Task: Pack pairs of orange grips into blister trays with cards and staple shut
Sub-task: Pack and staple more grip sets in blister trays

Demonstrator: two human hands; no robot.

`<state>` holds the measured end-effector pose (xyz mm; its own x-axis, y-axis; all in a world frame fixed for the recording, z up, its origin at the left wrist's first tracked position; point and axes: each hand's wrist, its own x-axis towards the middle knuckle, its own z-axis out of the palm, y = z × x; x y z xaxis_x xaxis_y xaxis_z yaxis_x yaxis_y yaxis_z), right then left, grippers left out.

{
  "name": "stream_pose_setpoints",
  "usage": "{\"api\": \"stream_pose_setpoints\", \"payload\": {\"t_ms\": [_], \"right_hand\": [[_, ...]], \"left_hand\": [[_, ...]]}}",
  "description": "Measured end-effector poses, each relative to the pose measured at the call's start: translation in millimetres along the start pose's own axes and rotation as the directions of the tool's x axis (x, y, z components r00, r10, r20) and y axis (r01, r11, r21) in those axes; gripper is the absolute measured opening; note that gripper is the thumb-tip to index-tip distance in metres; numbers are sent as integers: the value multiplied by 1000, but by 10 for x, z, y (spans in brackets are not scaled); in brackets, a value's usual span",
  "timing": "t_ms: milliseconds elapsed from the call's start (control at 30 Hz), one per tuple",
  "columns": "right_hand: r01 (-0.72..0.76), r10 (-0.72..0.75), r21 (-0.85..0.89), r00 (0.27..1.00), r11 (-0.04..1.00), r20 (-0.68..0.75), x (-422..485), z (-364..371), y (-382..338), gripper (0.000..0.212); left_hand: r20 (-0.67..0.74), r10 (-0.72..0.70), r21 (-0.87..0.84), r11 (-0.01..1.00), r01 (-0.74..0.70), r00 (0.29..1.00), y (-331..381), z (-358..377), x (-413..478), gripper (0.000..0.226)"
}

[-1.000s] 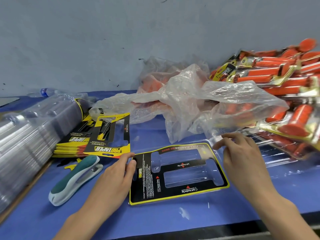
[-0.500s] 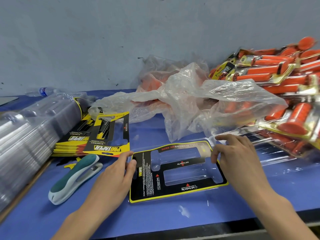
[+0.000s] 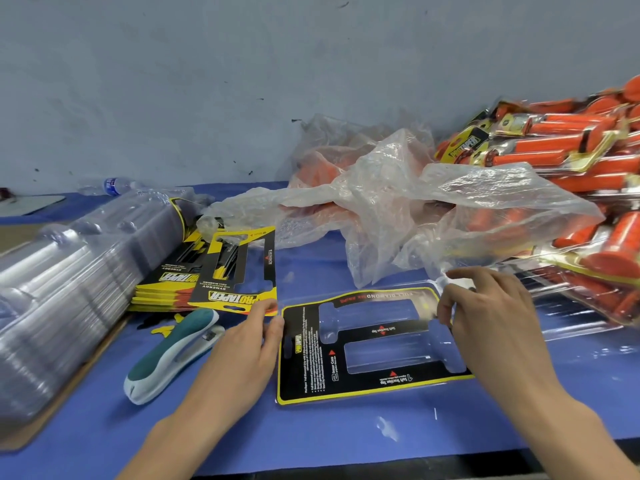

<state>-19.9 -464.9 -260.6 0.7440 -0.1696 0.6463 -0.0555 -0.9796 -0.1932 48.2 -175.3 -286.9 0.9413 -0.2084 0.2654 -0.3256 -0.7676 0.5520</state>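
Observation:
A clear blister tray (image 3: 367,348) lies flat on the blue table in front of me, with a black and yellow card set in it and both grip pockets empty. My left hand (image 3: 242,351) rests at the tray's left edge, thumb and fingers pinching it. The fingers of my right hand (image 3: 491,327) press on its right end. Loose orange grips (image 3: 322,164) show through a crumpled clear plastic bag (image 3: 398,202) behind the tray. A green and white stapler (image 3: 173,355) lies left of my left hand.
A stack of printed cards (image 3: 221,275) sits behind the stapler. Nested empty blister trays (image 3: 69,292) fill the left side. Finished packs of orange grips (image 3: 568,157) pile up at the right. A water bottle (image 3: 114,186) lies by the wall.
My right hand has slid slightly left and down along the tray's right end. My left hand has stayed at the left edge.

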Motion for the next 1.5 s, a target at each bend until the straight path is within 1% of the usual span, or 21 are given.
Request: {"api": "stream_pose_setpoints", "payload": {"t_ms": [100, 233, 333, 500, 600, 700, 833, 933, 1033, 1100, 1133, 1200, 1267, 1300, 1333, 1367, 1400, 1433, 1467, 1500], "right_hand": [[56, -54, 28, 996, 998, -65, 26, 28, -136, 34], [109, -105, 43, 991, 993, -86, 87, 105, -343, 32], [129, -122, 71, 989, 989, -88, 141, 175, -443, 30], [145, -134, 136, 987, 980, -86, 221, 254, -549, 33], [143, -135, 164, 989, 976, -62, 266, 277, -654, 32], [107, -106, 204, 994, 973, -12, 335, 295, -733, 29], [23, -35, 267, 998, 963, 42, 445, 290, -730, 28], [-53, 25, 360, 996, 931, 81, 560, 259, -673, 31], [-183, 121, 459, 980, 869, 160, 704, 213, -538, 38], [-296, 222, 511, 954, 807, 202, 800, 157, -401, 42], [-351, 277, 535, 936, 768, 217, 844, 134, -321, 42], [-444, 366, 605, 894, 660, 258, 925, 77, -145, 39], [-527, 437, 658, 842, 538, 317, 1007, 3, 36, 38], [-557, 458, 650, 822, 517, 340, 1041, -35, 136, 32], [-585, 480, 634, 802, 506, 356, 1070, -72, 233, 22], [-605, 502, 641, 783, 473, 368, 1110, -115, 315, 11], [-606, 521, 690, 767, 397, 374, 1151, -161, 379, 10], [-575, 515, 783, 758, 236, 401, 1182, -219, 408, 17], [-495, 479, 869, 762, 0, 435, 1203, -276, 439, 19], [-392, 414, 892, 791, -224, 451, 1206, -329, 471, 16]], "left_hand": [[-143, -17, 41, 999, 23, 990, -4, -150, 36, 28], [-289, 1, 165, 985, 49, 957, -58, -373, 95, 25], [-332, 13, 187, 981, 52, 943, -150, -482, 153, 24], [-395, -16, 148, 986, 80, 918, -271, -551, 216, 16], [-415, -19, 137, 987, 83, 910, -280, -550, 227, 19], [-414, 15, 124, 991, 41, 910, -250, -508, 241, 23], [-392, 67, 61, 997, -47, 917, -96, -418, 304, 20], [-349, 96, -9, 994, -106, 932, 165, -332, 392, 19], [-285, 199, -127, 962, -243, 938, 596, -205, 455, 22], [-177, 328, -207, 909, -361, 928, 970, -79, 505, 28], [-107, 398, -237, 880, -412, 911, 1172, 1, 560, 33], [31, 485, -278, 844, -458, 874, 1569, 203, 776, 42], [175, 490, -247, 861, -444, 854, 1923, 452, 1091, 51], [252, 463, -195, 884, -424, 849, 2078, 581, 1259, 54], [315, 427, -133, 904, -406, 847, 2211, 699, 1416, 52], [353, 393, -61, 915, -399, 849, 2314, 802, 1563, 45], [366, 376, 4, 914, -405, 852, 2390, 885, 1702, 39], [368, 367, 46, 911, -410, 855, 2450, 939, 1838, 35], [354, 367, 62, 909, -413, 860, 2500, 955, 1949, 32], [321, 364, 56, 914, -401, 874, 2545, 943, 2067, 30]]}}
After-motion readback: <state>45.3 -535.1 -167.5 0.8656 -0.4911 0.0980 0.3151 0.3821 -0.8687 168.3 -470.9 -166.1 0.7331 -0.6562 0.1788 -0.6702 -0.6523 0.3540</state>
